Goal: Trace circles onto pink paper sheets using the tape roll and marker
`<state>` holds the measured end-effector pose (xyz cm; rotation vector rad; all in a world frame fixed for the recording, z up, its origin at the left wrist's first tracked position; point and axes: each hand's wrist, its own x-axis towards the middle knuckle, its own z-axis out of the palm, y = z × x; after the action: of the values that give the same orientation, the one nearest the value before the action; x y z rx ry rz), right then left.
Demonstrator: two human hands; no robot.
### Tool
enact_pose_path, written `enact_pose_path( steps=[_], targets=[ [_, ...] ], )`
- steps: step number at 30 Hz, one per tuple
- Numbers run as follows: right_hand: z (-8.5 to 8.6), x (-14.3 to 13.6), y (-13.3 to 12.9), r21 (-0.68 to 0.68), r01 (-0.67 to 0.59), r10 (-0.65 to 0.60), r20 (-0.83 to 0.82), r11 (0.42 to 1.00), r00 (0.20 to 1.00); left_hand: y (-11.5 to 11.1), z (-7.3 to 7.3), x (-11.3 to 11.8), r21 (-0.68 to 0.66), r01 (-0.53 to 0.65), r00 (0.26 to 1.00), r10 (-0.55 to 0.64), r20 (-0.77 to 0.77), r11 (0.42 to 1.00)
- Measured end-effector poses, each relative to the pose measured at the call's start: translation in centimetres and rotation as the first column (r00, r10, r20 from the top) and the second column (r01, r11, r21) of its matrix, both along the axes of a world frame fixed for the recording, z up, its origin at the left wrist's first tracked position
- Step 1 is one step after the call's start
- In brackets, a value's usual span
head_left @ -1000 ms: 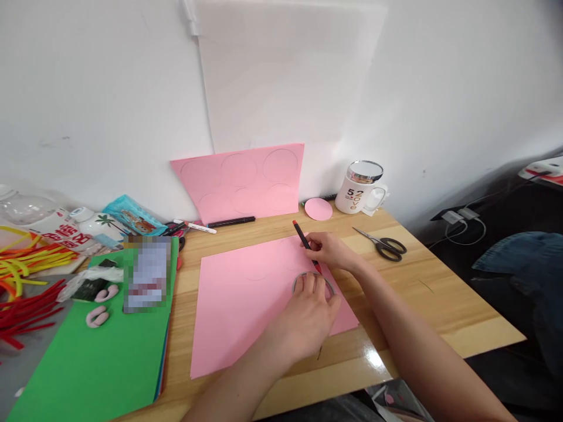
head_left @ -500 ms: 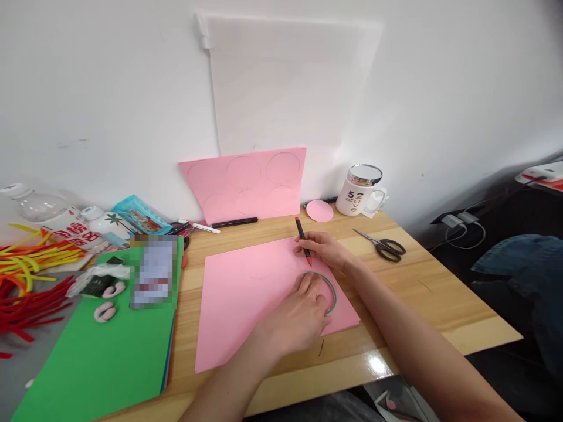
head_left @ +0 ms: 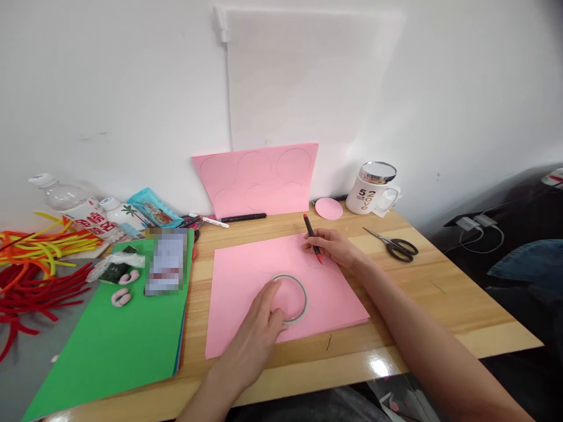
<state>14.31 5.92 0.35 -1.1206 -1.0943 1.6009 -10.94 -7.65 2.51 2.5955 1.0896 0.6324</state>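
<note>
A pink paper stack (head_left: 240,281) lies flat on the wooden desk, with faint curved lines on its top sheet. My left hand (head_left: 261,322) grips the left edge of a thin grey ring (head_left: 305,299), thumb and fingers at its rim. Pink paper shows through the ring's middle. Above the stack's upper right corner, my right hand (head_left: 336,247) holds a black pen with red ends (head_left: 309,228). The pen's red point slants down toward the paper, to the upper right of the ring; whether it touches I cannot tell.
Scissors (head_left: 398,247) and a white mug (head_left: 363,196) stand to the right. A pink disc (head_left: 329,208) and a pink sheet with drawn circles (head_left: 259,181) lean at the wall. Left are green paper (head_left: 118,351), a phone (head_left: 167,264), bottles (head_left: 73,202) and coloured strips (head_left: 48,293).
My left hand has slid the ring leftward across the pink paper, away from the right edge. The pen remains in my right hand near the upper right corner. The view has shifted slightly left.
</note>
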Motion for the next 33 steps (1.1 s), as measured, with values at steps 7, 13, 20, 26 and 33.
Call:
enact_pose_path(
  steps=[7,13,20,26,33],
  targets=[
    [-0.5,0.3,0.2,-0.006,-0.02,0.02,0.047,1.0,0.999,-0.6,-0.8,-1.6,0.121,-0.045,0.997,0.038,0.063,0.992],
    [-0.3,0.1,-0.2,0.025,-0.001,-0.002,0.11,1.0,0.994,-0.9,-0.8,-1.6,0.139,-0.087,0.994,0.076,0.078,0.986],
    [0.5,-0.1,-0.5,0.058,-0.003,-0.009,0.2,0.998,0.98,-0.8,-0.5,-1.7,0.104,-0.104,0.988,0.091,0.127,0.989],
    [0.4,-0.1,-0.5,0.067,-0.02,0.005,0.218,0.998,0.976,-0.8,-0.6,-1.8,0.085,-0.108,0.987,0.097,0.126,0.991],
    [0.3,0.0,-0.4,0.059,-0.023,0.009,0.218,0.998,0.976,-0.6,-1.0,-1.7,0.103,-0.127,0.98,0.109,0.165,0.987]
  ],
)
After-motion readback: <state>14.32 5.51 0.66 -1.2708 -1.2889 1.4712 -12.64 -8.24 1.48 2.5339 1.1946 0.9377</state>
